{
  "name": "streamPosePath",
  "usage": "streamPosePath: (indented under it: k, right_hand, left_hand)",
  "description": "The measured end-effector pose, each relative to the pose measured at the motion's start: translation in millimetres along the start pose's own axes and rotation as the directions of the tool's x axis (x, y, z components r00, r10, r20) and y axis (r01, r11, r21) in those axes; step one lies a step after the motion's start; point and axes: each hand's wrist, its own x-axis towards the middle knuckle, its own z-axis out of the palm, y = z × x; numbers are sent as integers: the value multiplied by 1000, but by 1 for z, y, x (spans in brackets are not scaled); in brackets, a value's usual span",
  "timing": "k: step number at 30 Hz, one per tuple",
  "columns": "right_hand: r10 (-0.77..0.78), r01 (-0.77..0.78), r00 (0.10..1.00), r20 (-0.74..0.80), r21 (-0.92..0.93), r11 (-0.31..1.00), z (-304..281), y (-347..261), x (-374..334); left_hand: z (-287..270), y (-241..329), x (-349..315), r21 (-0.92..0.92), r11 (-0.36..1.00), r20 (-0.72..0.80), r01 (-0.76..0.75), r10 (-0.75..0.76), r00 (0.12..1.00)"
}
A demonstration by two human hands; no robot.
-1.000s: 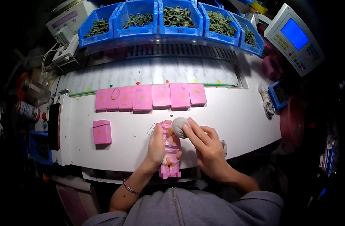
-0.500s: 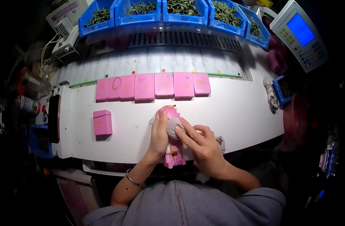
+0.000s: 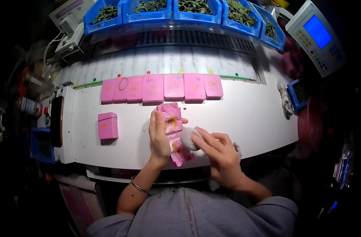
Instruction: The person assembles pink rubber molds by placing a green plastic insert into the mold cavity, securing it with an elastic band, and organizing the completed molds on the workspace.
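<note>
My left hand [image 3: 160,136] grips an opened pink rubber mold [image 3: 173,138], its inner faces upward. Two hollows with yellowish stains and jagged, stepped edges show in it. In my right hand [image 3: 220,152] is a grey, rounded cloth pouch [image 3: 190,139], pinched by the fingertips close to the mold's right side. Whether pouch and mold touch cannot be made out. Beyond my hands, several closed pink molds [image 3: 174,87] stand in a row along the back of the white table. One more pink mold [image 3: 108,126] sits alone to the left.
Blue bins [image 3: 198,17] of small green pieces line the far side, behind a pale belt [image 3: 164,59] with coloured dots. At the right stand a control panel [image 3: 317,35] with a blue screen and a red tub [image 3: 310,124]. A phone [image 3: 57,121] lies at the left.
The pouch has come off the mold, moving right and slightly down with my right hand. My left hand has shifted left, baring the mold's upper hollow. The belt's dots have slid left.
</note>
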Motion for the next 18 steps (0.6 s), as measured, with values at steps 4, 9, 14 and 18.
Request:
streamPosePath:
  k: [4, 9, 14, 18]
  right_hand:
    - [-172, 161, 985, -24, -254, 954, 23, -5, -10]
    - [-27, 6, 996, -86, -234, 972, 12, 6, -8]
    - [153, -115, 988, -20, 566, 816, 12, 2, 14]
    - [121, -116, 992, 27, 539, 834, 7, 3, 25]
  left_hand:
    - [3, 3, -1, -105, 977, -45, 185, -190, 981]
    - [-20, 6, -3, -20, 981, -20, 191, -191, 981]
    - [-9, 2, -16, -126, 981, 353, 145, -92, 931]
    - [-5, 10, -20, -69, 994, 429, 86, -49, 902]
